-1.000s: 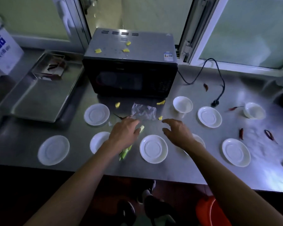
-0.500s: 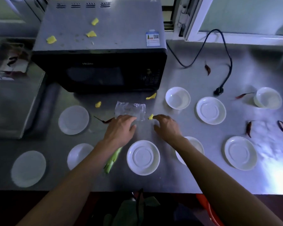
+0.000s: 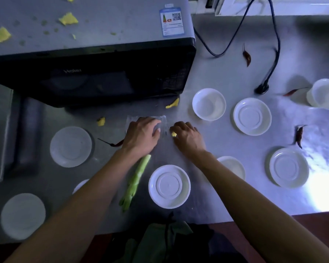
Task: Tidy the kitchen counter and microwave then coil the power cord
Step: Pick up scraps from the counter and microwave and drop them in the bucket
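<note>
**Both hands at the plastic bag in front of the microwave**

The left hand [image 3: 141, 137] lies on the clear plastic bag [image 3: 163, 121], which is flat on the bench [image 3: 226, 76] just in front of the microwave [image 3: 95, 80]. I judge that it presses the bag so it does not slide. Its fingers are bent over the plastic, but I cannot tell if they really pinch it. The right hand [image 3: 188, 137] is just beside the bag, and its grip is closed on a small yellow scrap [image 3: 173, 134], pinched at the fingertips, probably to put it into the bag. More yellow scraps [image 3: 68, 19] wait on top of the microwave. The power cord [image 3: 273, 44] lies loose and not coiled on the bench, right of the microwave, with its plug [image 3: 262, 89] near a white bowl [image 3: 209, 104].
</note>
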`<state>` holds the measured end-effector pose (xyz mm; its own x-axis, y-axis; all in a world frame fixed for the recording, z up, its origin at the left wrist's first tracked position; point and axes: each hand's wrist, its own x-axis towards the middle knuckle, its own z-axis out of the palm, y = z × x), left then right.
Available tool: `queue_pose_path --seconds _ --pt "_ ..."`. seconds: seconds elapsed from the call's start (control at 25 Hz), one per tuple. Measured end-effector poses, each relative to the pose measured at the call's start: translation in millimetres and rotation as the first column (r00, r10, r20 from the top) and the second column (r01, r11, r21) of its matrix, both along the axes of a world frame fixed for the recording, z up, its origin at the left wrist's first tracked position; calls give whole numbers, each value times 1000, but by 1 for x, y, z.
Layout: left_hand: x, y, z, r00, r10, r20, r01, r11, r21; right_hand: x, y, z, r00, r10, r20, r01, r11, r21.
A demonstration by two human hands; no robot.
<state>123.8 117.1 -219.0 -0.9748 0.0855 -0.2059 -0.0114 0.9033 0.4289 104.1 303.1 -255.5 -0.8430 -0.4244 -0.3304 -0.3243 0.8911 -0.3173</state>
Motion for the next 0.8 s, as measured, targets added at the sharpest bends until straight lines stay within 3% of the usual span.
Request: queue_pose_path --seconds 0.16,0.56,0.8 --pt "-19 -3 -10 1000 -25 1 25 1000 1 -5 2 -5 998 -58 -28 58 998 0" --pt "-64 24 -24 985 -131 -113 128 991 -36 -10 10 5 952 -305 -2 298 932 -207" --pt "-71 37 -29 987 -157 -44 155 986 -56 -10 14 9 912 -411 8 397 876 -273"
